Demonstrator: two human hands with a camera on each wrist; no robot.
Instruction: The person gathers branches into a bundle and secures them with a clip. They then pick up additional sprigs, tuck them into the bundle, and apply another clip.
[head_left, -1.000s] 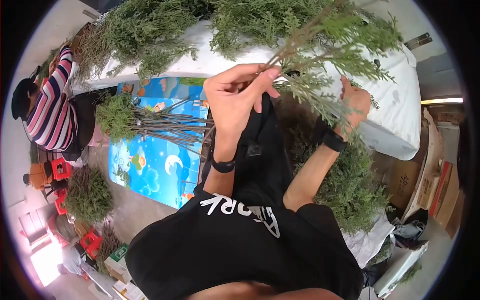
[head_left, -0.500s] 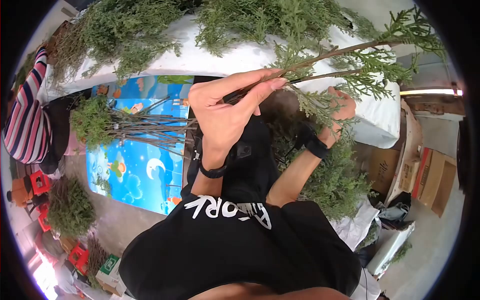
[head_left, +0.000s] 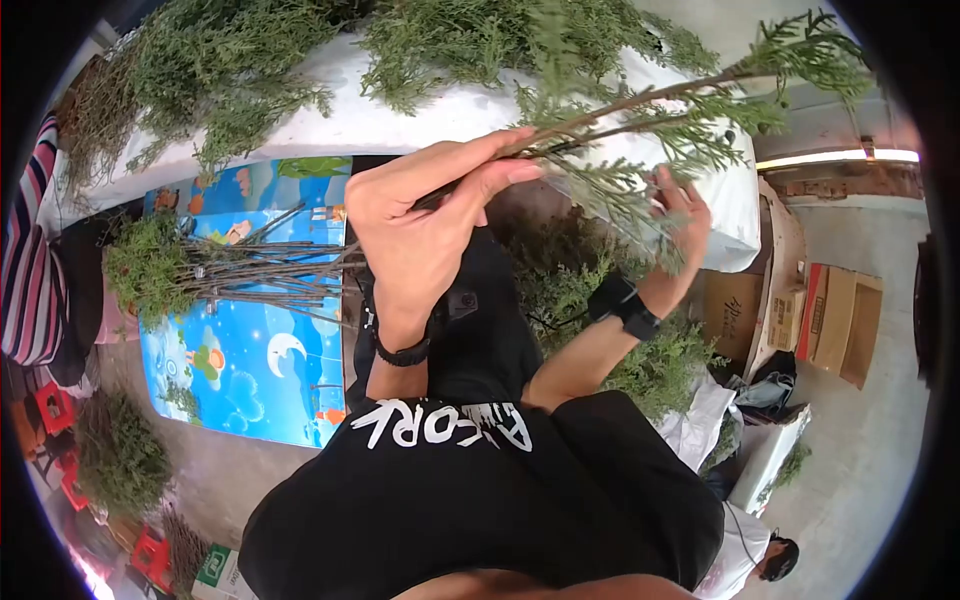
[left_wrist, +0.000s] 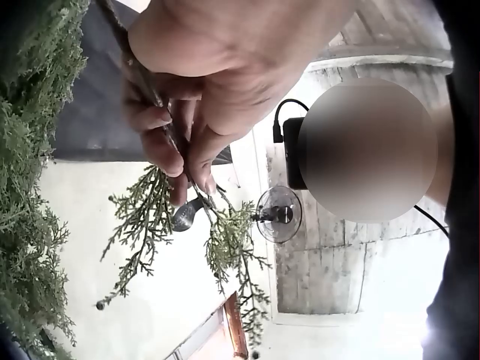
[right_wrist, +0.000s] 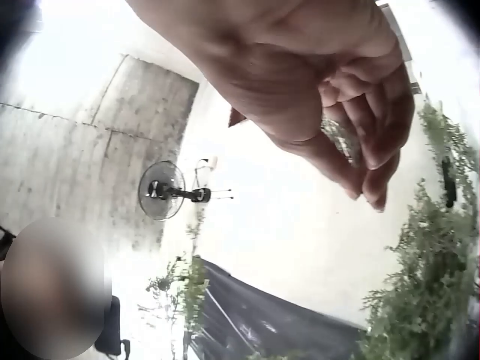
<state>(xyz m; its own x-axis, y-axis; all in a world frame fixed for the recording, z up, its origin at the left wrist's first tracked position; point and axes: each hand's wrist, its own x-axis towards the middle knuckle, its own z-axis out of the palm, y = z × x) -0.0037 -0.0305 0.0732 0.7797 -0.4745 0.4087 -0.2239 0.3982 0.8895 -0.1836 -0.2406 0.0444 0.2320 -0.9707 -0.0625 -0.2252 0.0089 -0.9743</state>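
My left hand [head_left: 415, 225] pinches the bare stems of a leafy evergreen branch [head_left: 640, 100] between thumb and fingers. The branch spreads to the upper right in the head view. In the left wrist view, green sprigs [left_wrist: 142, 232] show beyond the fingertips. My right hand [head_left: 685, 225] is beside the branch's lower foliage, which overlaps it in the head view. Its fingers [right_wrist: 375, 127] bend toward the thumb in the right wrist view, with some green visible inside the curl; I cannot tell whether they hold it.
Evergreen heaps [head_left: 230, 70] lie along the white-covered table [head_left: 300, 120] ahead. At left, a bundle of cut stems [head_left: 270, 265] rests on a blue cartoon-printed board [head_left: 250, 370]. More greenery [head_left: 650, 370] sits below my right arm. Cardboard boxes [head_left: 840, 320] stand at right; a person in stripes [head_left: 30, 270] is at far left.
The head view has swung right, so the surroundings slide left. The branch has tipped lower toward the right, still in my left hand. My right hand stays near its foliage.
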